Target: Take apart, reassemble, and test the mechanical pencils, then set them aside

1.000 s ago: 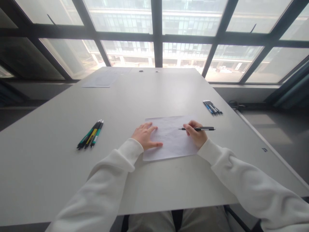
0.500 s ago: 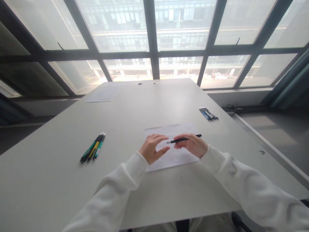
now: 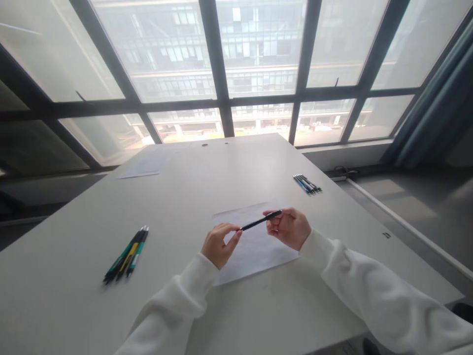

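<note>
White paper (image 3: 254, 244) lies on the grey table (image 3: 229, 167) right in front of me, and both of my hands are raised a little above it. My right hand (image 3: 290, 228) is closed around the black pen (image 3: 260, 220), pinching its rear end between thumb and fingers. The pen runs slantwise, its rear end higher at the right and its tip lower toward the left. My left hand (image 3: 219, 244) meets that tip: the thumb and forefinger are drawn together on it, so this hand grips the front end of the same pen while the other fingers curl in. The pen hangs in the air between the two hands, over the near left part of the sheet, not touching it. Both of my sleeves are white and reach to the wrists.

To my left, well apart from the hands, I see a small bundle of pens with green and yellow barrels (image 3: 126, 255) lying side by side on the table. To my right, beyond the sheet, a second bundle of dark and blue pens (image 3: 307, 183) lies near the table's edge. At the far left corner of the table rests another sheet of paper (image 3: 142, 166). Behind the table I see a wall of large windows (image 3: 258, 44) with dark frames, and a bluish curtain (image 3: 432, 118) hangs at the right.
</note>
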Available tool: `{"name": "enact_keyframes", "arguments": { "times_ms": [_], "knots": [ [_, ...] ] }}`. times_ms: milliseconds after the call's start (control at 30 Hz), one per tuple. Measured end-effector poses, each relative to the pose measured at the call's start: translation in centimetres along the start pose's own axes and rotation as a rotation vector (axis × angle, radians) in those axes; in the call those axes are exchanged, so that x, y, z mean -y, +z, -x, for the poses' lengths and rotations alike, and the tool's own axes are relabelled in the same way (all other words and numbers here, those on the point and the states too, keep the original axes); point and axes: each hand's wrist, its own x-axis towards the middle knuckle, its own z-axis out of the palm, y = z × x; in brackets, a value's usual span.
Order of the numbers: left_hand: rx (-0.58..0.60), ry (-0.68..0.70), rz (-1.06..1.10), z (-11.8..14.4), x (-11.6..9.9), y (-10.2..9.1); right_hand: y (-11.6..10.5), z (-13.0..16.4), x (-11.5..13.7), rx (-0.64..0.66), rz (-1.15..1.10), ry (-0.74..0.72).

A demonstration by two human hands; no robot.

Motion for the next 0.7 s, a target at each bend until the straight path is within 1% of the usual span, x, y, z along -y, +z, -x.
{"name": "enact_keyframes", "arguments": {
  "times_ms": [100, 200, 267, 333, 367, 433, 567, 700],
  "knots": [
    [-0.008, -0.002, 0.03, 0.1, 0.2, 0.1, -0.2, -0.1, -0.3, -0.008, -0.029, -0.002],
    [-0.025, -0.036, 0.061, 0.1, 0.3, -0.1, -0.3, -0.2, -0.4, -0.015, -0.012, 0.011],
    [-0.048, -0.097, 0.086, 0.0, 0.3, -0.3, -0.3, -0.2, -0.2, 0.0, 0.046, 0.029],
    [-0.054, -0.175, 0.125, -0.1, 0.4, -0.6, -0.4, -0.2, 0.0, 0.012, 0.162, 0.028],
    [-0.046, -0.207, 0.149, -0.2, 0.5, -0.7, -0.4, -0.2, 0.1, 0.008, 0.252, 0.012],
    [-0.014, -0.247, 0.207, -0.3, 0.5, -0.9, -0.4, -0.2, 0.2, -0.005, 0.5, -0.037],
    [0.044, -0.272, 0.327, -0.4, 0.6, -0.9, -0.2, 0.1, 0.1, 0.026, 1.039, -0.131],
    [0.081, -0.279, 0.409, -0.3, 0.6, -0.5, 0.3, 0.6, -0.4, 0.082, 1.478, -0.206]
  ]
}}
